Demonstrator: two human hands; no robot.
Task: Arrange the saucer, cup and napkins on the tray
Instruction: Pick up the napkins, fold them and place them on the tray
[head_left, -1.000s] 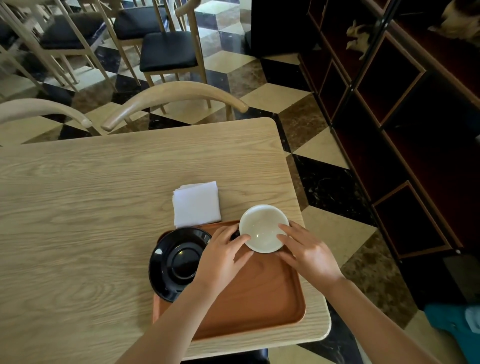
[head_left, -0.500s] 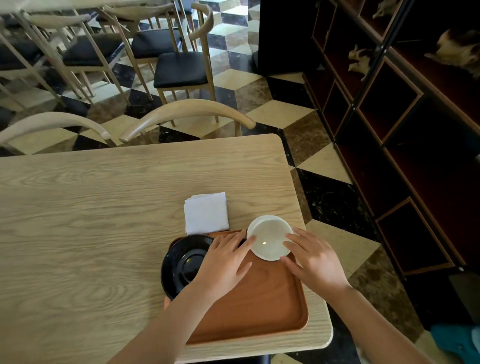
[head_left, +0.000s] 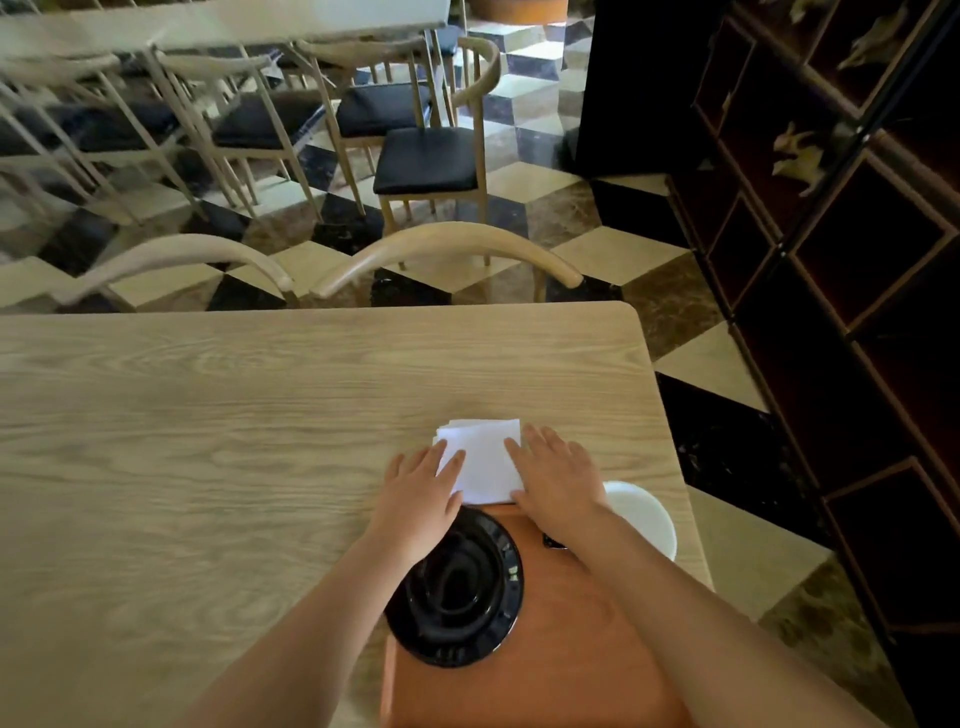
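Observation:
A stack of white napkins (head_left: 482, 457) lies on the wooden table just beyond the brown tray (head_left: 566, 644). My left hand (head_left: 418, 496) rests flat with its fingertips on the stack's left edge. My right hand (head_left: 558, 478) lies flat on the stack's right edge. Both hands have fingers spread and grip nothing. A black saucer (head_left: 457, 587) sits at the tray's left far corner, partly over its rim. The white cup (head_left: 644, 519) stands at the tray's right far corner, half hidden by my right forearm.
The table's right edge (head_left: 670, 415) runs close to the cup, with checkered floor below. Two curved chair backs (head_left: 447, 249) stand at the far side of the table. A dark shelf unit (head_left: 831, 260) lines the right side.
Both hands left the white cup and moved forward onto the napkins. The cup now stands alone at the tray's right far corner. The camera tilted up and closer.

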